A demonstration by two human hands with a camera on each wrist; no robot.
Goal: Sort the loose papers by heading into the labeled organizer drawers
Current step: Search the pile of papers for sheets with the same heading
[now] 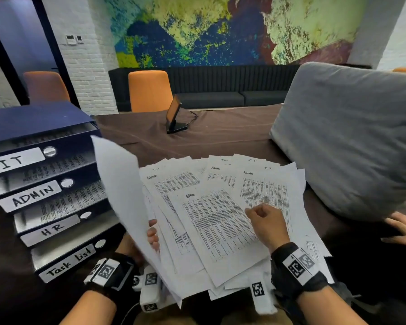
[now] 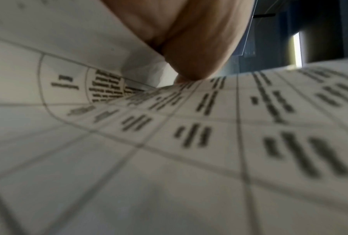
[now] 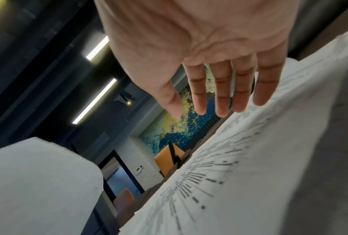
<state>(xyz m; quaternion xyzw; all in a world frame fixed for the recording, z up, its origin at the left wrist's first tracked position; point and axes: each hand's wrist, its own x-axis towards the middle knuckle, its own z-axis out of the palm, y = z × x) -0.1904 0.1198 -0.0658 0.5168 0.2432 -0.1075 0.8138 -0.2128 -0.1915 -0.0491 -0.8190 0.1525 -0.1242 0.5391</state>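
A: So, your left hand [image 1: 153,235] pinches a raised sheet [image 1: 122,195]; your right hand [image 1: 266,222] rests on the fanned papers [image 1: 211,207], fingers straight.

B: And the organizer [image 1: 40,184]?

A: Just left of them, drawers marked IT, ADMIN, HR, Task List.

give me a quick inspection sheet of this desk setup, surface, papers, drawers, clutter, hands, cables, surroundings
surface: table under a brown cloth
job's things: loose papers fanned out, Admin and IT headings readable; organizer drawers labeled IT, ADMIN, HR, Task list
clutter: grey cushion; small screen on a stand
grippers: left hand holds a lifted sheet; right hand over the papers, fingers straight in the right wrist view
cables: thin cable at the screen
surroundings: orange chairs, mural wall
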